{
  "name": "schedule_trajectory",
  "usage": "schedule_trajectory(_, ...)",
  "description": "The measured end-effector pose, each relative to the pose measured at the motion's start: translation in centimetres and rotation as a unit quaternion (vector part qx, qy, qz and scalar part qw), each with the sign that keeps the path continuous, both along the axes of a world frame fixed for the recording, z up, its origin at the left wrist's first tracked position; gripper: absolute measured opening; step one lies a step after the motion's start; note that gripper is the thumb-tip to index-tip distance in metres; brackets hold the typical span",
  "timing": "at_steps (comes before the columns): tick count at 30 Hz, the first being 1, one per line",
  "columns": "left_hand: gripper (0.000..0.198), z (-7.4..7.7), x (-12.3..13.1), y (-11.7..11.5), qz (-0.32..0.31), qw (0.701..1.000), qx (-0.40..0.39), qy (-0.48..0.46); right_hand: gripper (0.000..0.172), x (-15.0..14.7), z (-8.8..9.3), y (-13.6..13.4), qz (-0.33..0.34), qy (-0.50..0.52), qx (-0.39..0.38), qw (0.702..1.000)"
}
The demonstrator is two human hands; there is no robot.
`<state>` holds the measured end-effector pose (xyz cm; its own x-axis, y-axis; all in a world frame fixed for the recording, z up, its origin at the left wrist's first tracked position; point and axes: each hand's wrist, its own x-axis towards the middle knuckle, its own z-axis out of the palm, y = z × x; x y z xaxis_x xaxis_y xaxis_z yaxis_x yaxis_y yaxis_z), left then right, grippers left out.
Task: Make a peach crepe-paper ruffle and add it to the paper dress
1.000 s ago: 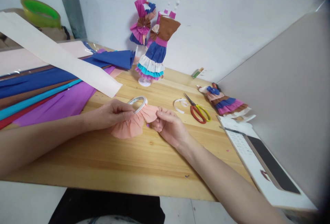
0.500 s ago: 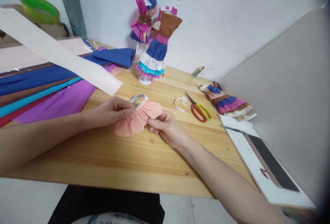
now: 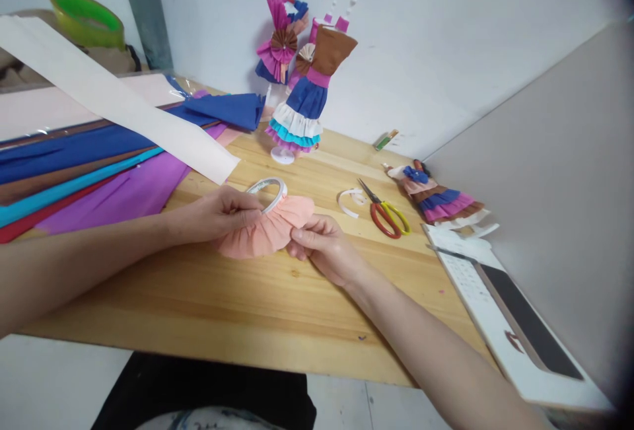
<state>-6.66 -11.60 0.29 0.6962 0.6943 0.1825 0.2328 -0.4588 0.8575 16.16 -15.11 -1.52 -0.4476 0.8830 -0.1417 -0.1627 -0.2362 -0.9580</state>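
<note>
Step in hand: the peach crepe paper (image 3: 267, 228) is being gathered into a fan of pleats, judging by both pinches.
Left hand (image 3: 218, 213): closed, thumb and fingers pinched on the paper's gathered upper edge, beside the tape roll (image 3: 269, 191); whether the roll is held too cannot be told.
Right hand (image 3: 324, 248): closed, the paper's right edge nipped between thumb and forefinger.
Next move: a light, even pinch is likely called for, since crepe probably tears and flattens easily.
Look: soft, matte, finely ribbed, flared like a small skirt.
Place: low over the wooden surface (image 3: 222, 304), between both hands, left of the scissors (image 3: 389, 212).
</note>
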Motion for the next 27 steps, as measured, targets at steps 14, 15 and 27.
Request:
schedule_trajectory(14,0.037,1.0,0.1,-1.0,-0.205,0.975,0.038,0.079,0.036,2.4,1.9,1.5,0.114,-0.192,0.4,0.889)
schedule_trajectory(15,0.037,1.2,0.2,-1.1,-0.206,0.975,0.031,0.076,0.038,2.3,2.0,1.5,0.136,-0.198,0.41,0.88)
schedule_trajectory(27,0.034,-0.6,-0.8,0.4,-0.067,0.977,-0.15,-0.135,0.026,2.0,2.2,1.5,0.121,-0.211,0.44,0.864)
